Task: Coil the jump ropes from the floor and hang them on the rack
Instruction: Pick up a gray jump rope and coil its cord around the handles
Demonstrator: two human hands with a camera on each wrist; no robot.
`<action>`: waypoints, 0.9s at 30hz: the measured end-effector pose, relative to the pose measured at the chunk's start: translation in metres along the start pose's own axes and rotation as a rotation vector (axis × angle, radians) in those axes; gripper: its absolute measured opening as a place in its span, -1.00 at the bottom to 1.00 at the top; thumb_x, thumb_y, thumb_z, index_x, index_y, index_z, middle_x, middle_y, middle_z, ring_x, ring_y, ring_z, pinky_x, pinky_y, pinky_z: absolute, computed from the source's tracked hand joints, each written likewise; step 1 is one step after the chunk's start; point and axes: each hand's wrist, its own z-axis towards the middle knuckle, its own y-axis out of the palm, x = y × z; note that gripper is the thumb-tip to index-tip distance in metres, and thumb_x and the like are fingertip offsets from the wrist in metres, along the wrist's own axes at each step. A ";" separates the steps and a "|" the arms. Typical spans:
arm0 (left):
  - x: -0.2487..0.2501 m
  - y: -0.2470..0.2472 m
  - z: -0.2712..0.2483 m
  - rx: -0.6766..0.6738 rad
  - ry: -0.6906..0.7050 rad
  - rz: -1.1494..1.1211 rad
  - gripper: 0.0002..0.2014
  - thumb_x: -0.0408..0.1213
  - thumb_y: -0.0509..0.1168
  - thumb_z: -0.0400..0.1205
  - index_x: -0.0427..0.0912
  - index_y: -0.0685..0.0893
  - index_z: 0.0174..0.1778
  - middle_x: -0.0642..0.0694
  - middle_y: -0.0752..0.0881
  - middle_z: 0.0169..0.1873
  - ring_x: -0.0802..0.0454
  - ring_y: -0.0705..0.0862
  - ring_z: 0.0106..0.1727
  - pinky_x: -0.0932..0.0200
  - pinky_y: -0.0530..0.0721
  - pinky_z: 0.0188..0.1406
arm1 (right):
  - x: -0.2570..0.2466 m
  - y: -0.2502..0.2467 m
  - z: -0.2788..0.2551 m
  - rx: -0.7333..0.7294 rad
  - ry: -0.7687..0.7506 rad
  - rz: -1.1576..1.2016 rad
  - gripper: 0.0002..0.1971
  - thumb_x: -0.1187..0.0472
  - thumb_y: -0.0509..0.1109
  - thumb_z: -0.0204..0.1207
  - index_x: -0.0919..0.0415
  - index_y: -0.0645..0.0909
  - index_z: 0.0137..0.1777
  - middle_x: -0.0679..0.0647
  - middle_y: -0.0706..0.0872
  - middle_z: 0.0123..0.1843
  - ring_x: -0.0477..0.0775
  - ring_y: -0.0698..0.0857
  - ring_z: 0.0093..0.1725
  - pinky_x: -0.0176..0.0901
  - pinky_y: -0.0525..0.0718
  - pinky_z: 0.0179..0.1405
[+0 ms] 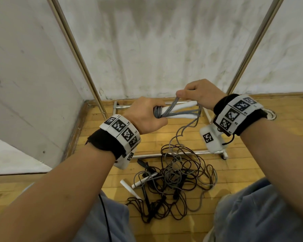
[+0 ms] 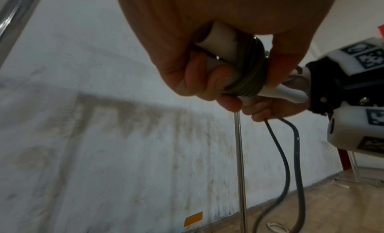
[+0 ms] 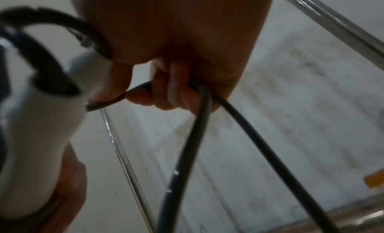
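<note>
The left hand (image 1: 145,116) clamps the white handles (image 1: 178,110) as a core while the right hand (image 1: 199,95) pinches the grey rope (image 1: 185,126) to wind it.

the grey jump rope (image 1: 175,109) has two white handles (image 1: 180,106) lying side by side, roughly level, with grey cord wound round one end and crossing over them; its loose cord hangs down to the floor. the other ropes (image 1: 173,186), black and grey with white and black handles, lie tangled on the wooden floor before the metal rack (image 1: 84,67).
</note>
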 end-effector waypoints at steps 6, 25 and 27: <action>0.009 -0.008 -0.001 0.050 -0.035 -0.158 -0.80 -0.27 0.47 0.39 0.01 0.55 -0.34 0.07 0.49 -0.52 0.13 0.44 -0.48 0.24 0.35 -0.50 | -0.005 0.009 -0.007 -0.164 0.081 0.243 -0.58 -0.05 0.23 0.58 0.38 0.58 -0.15 0.16 0.52 -0.37 0.03 0.48 -0.42 -0.26 0.46 -0.34; 0.018 -0.015 0.004 0.318 -0.373 -0.828 -0.76 -0.33 0.39 0.42 -0.12 0.40 -0.26 -0.14 0.63 -0.48 0.17 0.48 -0.63 0.26 0.36 -0.58 | -0.015 0.073 -0.017 -0.084 0.064 0.079 -0.43 -0.28 -0.19 0.63 0.07 0.38 -0.39 -0.06 0.43 -0.47 -0.04 0.38 -0.47 -0.14 0.33 -0.35; 0.017 -0.017 0.006 0.330 -0.380 -0.870 -0.76 -0.42 0.36 0.52 -0.14 0.38 -0.18 -0.17 0.62 -0.45 0.20 0.48 -0.67 0.32 0.35 -0.67 | -0.017 0.072 -0.017 -0.098 0.065 0.118 -0.44 -0.27 -0.18 0.64 0.06 0.39 -0.39 -0.10 0.41 -0.49 -0.08 0.36 -0.51 -0.16 0.32 -0.37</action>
